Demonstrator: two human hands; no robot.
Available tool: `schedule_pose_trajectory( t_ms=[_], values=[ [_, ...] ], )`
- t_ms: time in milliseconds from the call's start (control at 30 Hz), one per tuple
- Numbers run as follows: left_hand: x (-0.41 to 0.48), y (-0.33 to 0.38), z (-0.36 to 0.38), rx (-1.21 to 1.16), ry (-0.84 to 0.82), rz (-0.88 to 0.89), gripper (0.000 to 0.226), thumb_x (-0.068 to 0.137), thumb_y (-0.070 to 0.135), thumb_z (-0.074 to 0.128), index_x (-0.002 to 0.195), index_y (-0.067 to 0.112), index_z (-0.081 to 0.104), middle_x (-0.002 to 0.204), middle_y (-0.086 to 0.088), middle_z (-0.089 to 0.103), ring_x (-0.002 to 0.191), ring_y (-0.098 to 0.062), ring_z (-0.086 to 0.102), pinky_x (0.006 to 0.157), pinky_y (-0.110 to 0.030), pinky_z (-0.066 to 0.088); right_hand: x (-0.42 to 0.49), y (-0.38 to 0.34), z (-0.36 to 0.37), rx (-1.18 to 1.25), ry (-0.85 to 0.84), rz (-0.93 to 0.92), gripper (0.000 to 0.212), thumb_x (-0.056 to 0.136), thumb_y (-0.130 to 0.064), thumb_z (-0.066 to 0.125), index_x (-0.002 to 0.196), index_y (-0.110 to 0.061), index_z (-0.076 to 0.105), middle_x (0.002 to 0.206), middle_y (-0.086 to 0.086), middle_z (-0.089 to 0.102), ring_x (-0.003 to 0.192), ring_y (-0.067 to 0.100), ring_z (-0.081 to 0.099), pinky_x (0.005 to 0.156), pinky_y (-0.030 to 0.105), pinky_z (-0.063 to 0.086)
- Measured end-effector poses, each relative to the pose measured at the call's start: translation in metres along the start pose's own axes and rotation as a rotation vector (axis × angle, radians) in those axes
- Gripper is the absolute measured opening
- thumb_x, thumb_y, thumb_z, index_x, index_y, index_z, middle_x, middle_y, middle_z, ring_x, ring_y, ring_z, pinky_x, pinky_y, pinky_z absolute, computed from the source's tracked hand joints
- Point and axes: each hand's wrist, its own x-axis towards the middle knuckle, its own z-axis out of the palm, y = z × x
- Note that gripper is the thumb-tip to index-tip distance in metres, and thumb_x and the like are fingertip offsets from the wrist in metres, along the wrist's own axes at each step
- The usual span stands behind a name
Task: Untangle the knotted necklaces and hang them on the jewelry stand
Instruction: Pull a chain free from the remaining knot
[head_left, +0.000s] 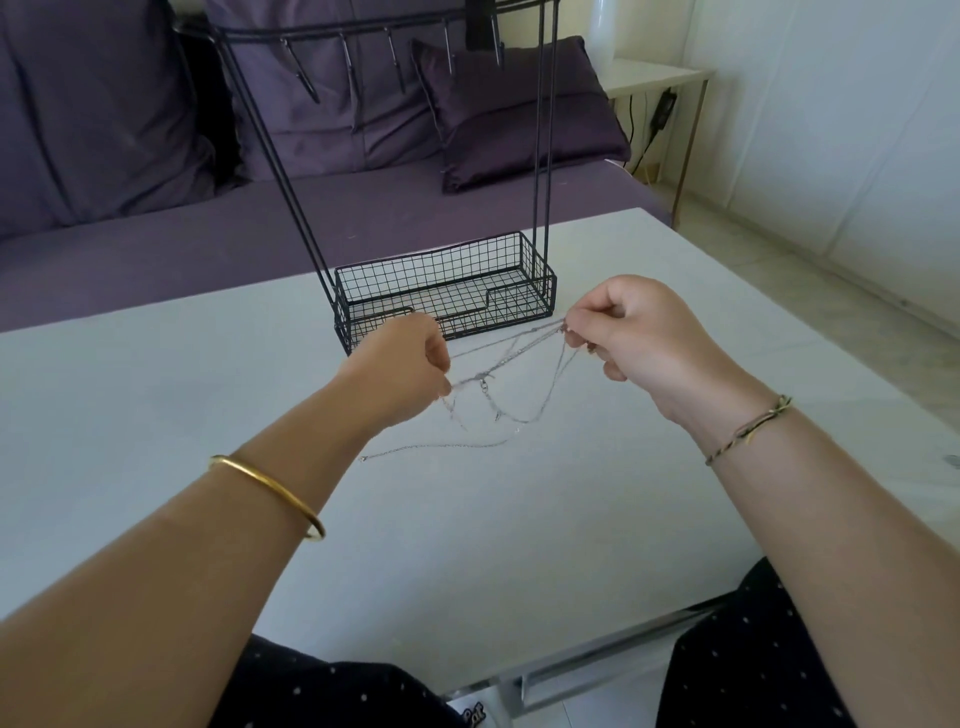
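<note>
Thin silver necklaces (506, 364), tangled together, stretch between my two hands above the white table (467, 519). My left hand (405, 364) pinches one end of the strands at its fingertips. My right hand (628, 332) pinches the other end, a little higher. Loose loops hang down, and one chain end trails on the table toward the left. The black wire jewelry stand (447, 291) stands just behind my hands, with a mesh basket base and a row of bare hooks (395, 57) on its top bar.
A purple sofa (156, 234) with cushions runs behind the table. A small white side table (660, 78) with cables stands at the back right. The table's near edge is by my lap.
</note>
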Motion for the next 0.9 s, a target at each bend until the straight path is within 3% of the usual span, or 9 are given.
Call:
schedule_pose_trajectory(
  t_ms=[67, 200, 300, 433, 533, 600, 667, 733, 900],
  values=[
    [0.000, -0.004, 0.000, 0.014, -0.040, 0.002, 0.018, 0.086, 0.000, 0.057, 0.082, 0.018, 0.056, 0.085, -0.002, 0.071, 0.089, -0.017, 0.066, 0.082, -0.037, 0.052, 0.002, 0.001, 0.000, -0.011, 0.035, 0.007, 0.022, 0.091, -0.007, 0.055, 0.070, -0.015, 0.055, 0.066, -0.003, 0.058, 0.050, 0.003, 0.041, 0.049, 0.019, 0.033],
    [0.001, -0.006, 0.003, 0.096, -0.047, 0.010, 0.018, 0.091, 0.004, 0.051, 0.082, 0.018, 0.058, 0.082, 0.000, 0.069, 0.083, -0.014, 0.065, 0.075, -0.031, 0.051, 0.003, 0.000, 0.001, -0.048, 0.091, 0.002, 0.015, 0.091, -0.009, 0.055, 0.077, -0.011, 0.056, 0.067, -0.003, 0.053, 0.052, 0.006, 0.039, 0.042, 0.010, 0.030],
    [0.002, -0.004, 0.004, 0.037, -0.055, -0.046, 0.026, 0.094, 0.002, 0.046, 0.077, 0.019, 0.057, 0.086, -0.002, 0.068, 0.082, -0.016, 0.064, 0.069, -0.028, 0.048, 0.002, -0.003, 0.003, -0.046, 0.119, 0.017, 0.012, 0.088, -0.005, 0.052, 0.077, -0.005, 0.058, 0.064, 0.006, 0.048, 0.053, 0.014, 0.037, 0.042, 0.014, 0.028],
    [0.003, 0.006, 0.003, -0.648, 0.022, -0.338, 0.025, 0.100, 0.004, 0.039, 0.085, 0.012, 0.058, 0.079, -0.005, 0.067, 0.072, -0.015, 0.064, 0.061, -0.027, 0.050, 0.005, -0.003, 0.006, 0.195, 0.135, 0.239, 0.016, 0.090, -0.007, 0.048, 0.074, -0.009, 0.049, 0.064, 0.010, 0.042, 0.058, 0.024, 0.044, 0.062, 0.029, 0.040],
    [0.006, 0.013, -0.002, -1.193, 0.065, -0.414, 0.025, 0.101, 0.003, 0.035, 0.090, 0.010, 0.056, 0.058, -0.002, 0.062, 0.063, -0.015, 0.067, 0.064, -0.032, 0.055, 0.004, -0.001, 0.011, 0.419, 0.052, 0.363, 0.020, 0.095, -0.006, 0.046, 0.076, -0.010, 0.048, 0.064, 0.004, 0.042, 0.051, 0.015, 0.053, 0.063, 0.034, 0.053],
    [0.007, 0.014, -0.005, -1.352, 0.091, -0.410, 0.024, 0.101, 0.003, 0.036, 0.087, 0.009, 0.055, 0.047, 0.001, 0.047, 0.044, -0.011, 0.056, 0.061, -0.033, 0.057, 0.002, -0.001, 0.013, 0.444, 0.008, 0.371, 0.022, 0.096, -0.003, 0.046, 0.075, -0.008, 0.048, 0.065, 0.006, 0.043, 0.048, 0.015, 0.047, 0.055, 0.033, 0.053],
    [0.006, 0.014, -0.006, -1.342, 0.092, -0.407, 0.023, 0.101, 0.008, 0.040, 0.083, 0.009, 0.055, 0.045, 0.003, 0.036, 0.037, -0.009, 0.041, 0.056, -0.030, 0.056, 0.000, -0.003, 0.014, 0.425, -0.014, 0.366, 0.024, 0.096, 0.000, 0.045, 0.073, -0.007, 0.049, 0.067, 0.007, 0.045, 0.049, 0.015, 0.044, 0.049, 0.029, 0.048],
    [0.003, 0.014, -0.006, -1.239, 0.069, -0.416, 0.023, 0.100, 0.018, 0.045, 0.081, 0.011, 0.056, 0.044, 0.005, 0.035, 0.037, -0.009, 0.037, 0.054, -0.027, 0.054, 0.000, -0.003, 0.015, 0.439, -0.013, 0.367, 0.024, 0.096, 0.000, 0.045, 0.073, -0.007, 0.050, 0.070, 0.008, 0.048, 0.051, 0.015, 0.045, 0.047, 0.027, 0.046],
    [-0.004, 0.019, -0.004, -0.901, -0.010, -0.420, 0.043, 0.096, 0.048, 0.046, 0.079, 0.011, 0.059, 0.054, 0.000, 0.047, 0.053, -0.016, 0.053, 0.057, -0.029, 0.050, 0.001, -0.004, 0.017, 0.540, 0.030, 0.345, 0.021, 0.096, -0.003, 0.048, 0.076, -0.008, 0.054, 0.071, 0.006, 0.053, 0.053, 0.014, 0.051, 0.050, 0.026, 0.048]
  ],
)
